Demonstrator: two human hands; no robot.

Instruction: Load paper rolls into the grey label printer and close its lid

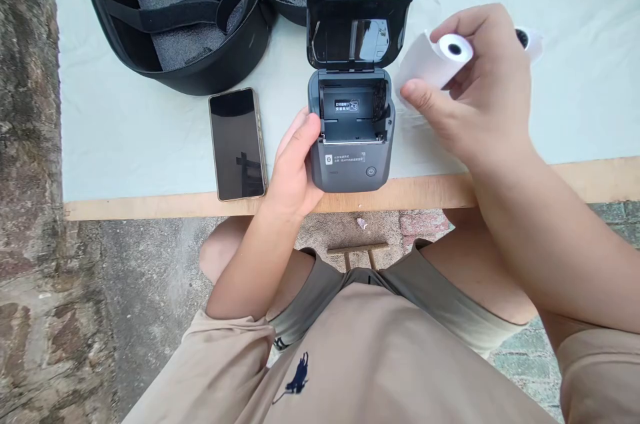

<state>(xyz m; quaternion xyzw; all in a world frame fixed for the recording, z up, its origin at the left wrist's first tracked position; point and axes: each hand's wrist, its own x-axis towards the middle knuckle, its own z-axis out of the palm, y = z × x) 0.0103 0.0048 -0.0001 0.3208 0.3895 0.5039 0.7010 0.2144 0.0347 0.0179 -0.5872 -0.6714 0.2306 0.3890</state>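
Note:
A dark grey label printer (353,167) sits at the table's front edge with its black lid (333,37) swung up. Its paper bay holds no roll, and a small printed sticker shows on the inner wall. My left hand (295,161) grips the printer's left side, thumb on the rim of the body. To the right of the printer, my right hand (487,91) holds a white paper roll (437,61) with a dark core, a loose flap of paper hanging from it by the thumb. Partly hidden behind that hand is a second white roll (535,45).
Left of the printer lies a smartphone (238,144), screen dark. An open black zip case (200,71) lined with grey foam stands at the back left. The table (125,137) has a pale cover and a bare wooden front edge. Below are my knees and a small wooden stool (357,249).

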